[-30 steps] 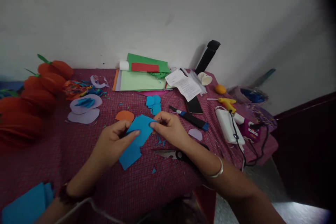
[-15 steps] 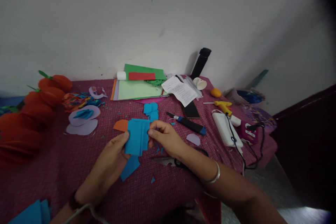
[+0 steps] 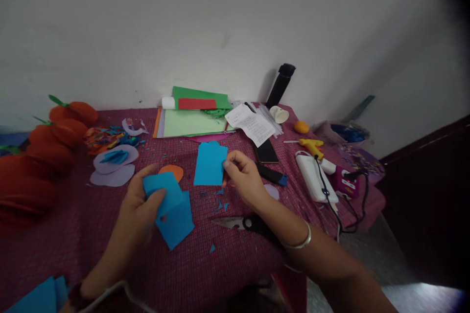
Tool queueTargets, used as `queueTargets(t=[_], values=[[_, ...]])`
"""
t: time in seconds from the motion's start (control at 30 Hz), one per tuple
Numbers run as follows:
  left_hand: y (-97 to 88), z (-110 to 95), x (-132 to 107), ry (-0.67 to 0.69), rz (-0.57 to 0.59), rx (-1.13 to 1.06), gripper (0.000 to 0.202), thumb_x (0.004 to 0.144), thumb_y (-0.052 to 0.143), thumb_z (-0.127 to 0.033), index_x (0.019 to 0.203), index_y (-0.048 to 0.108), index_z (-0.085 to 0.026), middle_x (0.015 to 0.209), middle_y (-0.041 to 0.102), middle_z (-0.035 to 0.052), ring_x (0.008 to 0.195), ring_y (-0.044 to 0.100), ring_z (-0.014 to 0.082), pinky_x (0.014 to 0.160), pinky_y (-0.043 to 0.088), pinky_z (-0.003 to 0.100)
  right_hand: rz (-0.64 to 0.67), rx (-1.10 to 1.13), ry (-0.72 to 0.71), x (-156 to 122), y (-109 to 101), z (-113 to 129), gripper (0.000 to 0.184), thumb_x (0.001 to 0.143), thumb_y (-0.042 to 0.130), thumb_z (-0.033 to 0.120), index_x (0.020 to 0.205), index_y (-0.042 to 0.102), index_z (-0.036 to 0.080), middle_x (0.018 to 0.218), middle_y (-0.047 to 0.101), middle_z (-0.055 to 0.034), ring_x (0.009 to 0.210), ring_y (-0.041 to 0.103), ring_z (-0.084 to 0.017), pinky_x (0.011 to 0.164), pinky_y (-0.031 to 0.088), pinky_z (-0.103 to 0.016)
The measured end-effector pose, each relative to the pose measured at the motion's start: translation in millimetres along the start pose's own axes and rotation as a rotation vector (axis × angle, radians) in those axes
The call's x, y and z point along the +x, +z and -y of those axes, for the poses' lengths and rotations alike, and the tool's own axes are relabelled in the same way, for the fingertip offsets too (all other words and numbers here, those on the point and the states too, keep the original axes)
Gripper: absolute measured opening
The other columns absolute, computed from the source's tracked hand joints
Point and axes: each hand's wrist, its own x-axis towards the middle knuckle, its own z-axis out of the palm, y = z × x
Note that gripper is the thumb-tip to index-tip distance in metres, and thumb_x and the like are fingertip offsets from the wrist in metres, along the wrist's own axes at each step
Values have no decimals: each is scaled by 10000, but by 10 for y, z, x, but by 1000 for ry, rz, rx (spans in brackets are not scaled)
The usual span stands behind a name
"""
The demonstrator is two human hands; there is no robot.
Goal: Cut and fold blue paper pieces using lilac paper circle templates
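Between thumb and fingers, my left hand [image 3: 141,205] grips blue paper pieces [image 3: 165,188], held over a larger blue sheet [image 3: 176,227] on the cloth. Whether that hand has one piece or several, I cannot tell. My right hand [image 3: 244,176] pinches a single blue paper rectangle [image 3: 210,165] by its right edge, held up above the table. Behind the left hand's paper lies an orange rounded cutout [image 3: 172,172]. Scissors [image 3: 238,223] rest below my right wrist, their handle partly hidden by the forearm. Small blue scraps [image 3: 220,204] are scattered between the hands.
Orange pumpkin shapes [image 3: 58,156] line the left side, near lilac cutouts [image 3: 113,176] and a scrap heap [image 3: 106,139]. Coloured sheets [image 3: 191,124], a written note [image 3: 251,124] and a black bottle [image 3: 281,85] stand or lie at the back. Right: a yellow glue gun [image 3: 312,147] and corded power strip [image 3: 347,183].
My hands have moved apart. One blue rectangle has come away from the stack in my right hand, going up and right, while my left hand has shifted left with the rest.
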Motion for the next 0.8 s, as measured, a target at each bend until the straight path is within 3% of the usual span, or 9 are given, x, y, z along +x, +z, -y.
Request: queueTargets(t=[0.07, 0.23, 0.33, 0.47, 0.63, 0.7, 0.8], values=[[-36, -65, -45, 94, -17, 187, 338, 674, 699, -165, 993, 691, -275, 635, 618, -77, 401, 416, 85, 370, 341, 197, 67, -13, 14, -14, 5, 11, 195, 833, 554, 362, 748, 466, 211, 481, 516, 82, 415, 513, -88, 445, 396, -201], [4, -87, -113, 135, 148, 312, 141, 678, 672, -247, 784, 750, -197, 559, 592, -14, 438, 415, 110, 392, 315, 210, 186, -60, 32, -98, 86, 25, 183, 814, 578, 323, 739, 464, 201, 564, 486, 74, 445, 518, -77, 448, 392, -194], [41, -10, -86, 141, 216, 342, 179, 726, 664, -362, 691, 690, -188, 558, 537, -27, 470, 407, 103, 418, 327, 200, 232, -88, 11, -137, 115, 22, 185, 833, 564, 322, 740, 465, 196, 581, 487, 64, 459, 491, -74, 448, 373, -190], [83, 38, -79, 178, 204, 489, 336, 752, 636, -448, 575, 586, -166, 500, 401, -52, 462, 350, 86, 412, 287, 189, 276, -115, -24, -168, 120, -13, 222, 875, 528, 377, 766, 464, 195, 603, 473, 58, 500, 482, -79, 477, 374, -195], [124, 32, -111, 202, 209, 557, 363, 759, 604, -470, 562, 534, -172, 508, 393, -54, 468, 356, 89, 417, 297, 195, 316, -228, -97, -199, 117, -59, 223, 860, 578, 396, 840, 522, 181, 715, 502, 27, 628, 475, -95, 554, 394, -208], [129, 37, -107, 229, 229, 588, 353, 768, 596, -454, 560, 530, -176, 515, 405, -51, 474, 370, 93, 423, 309, 199, 315, -188, -67, -193, 111, -54, 244, 874, 550, 420, 865, 537, 177, 727, 536, 18, 630, 498, -100, 553, 410, -213], [120, 52, -86, 343, 262, 663, 308, 795, 581, -399, 580, 555, -180, 540, 455, -41, 503, 423, 105, 464, 352, 210, 276, -55, 38, -153, 81, -36, 325, 901, 469, 488, 812, 526, 181, 593, 510, 46, 509, 495, -89, 482, 399, -203]])
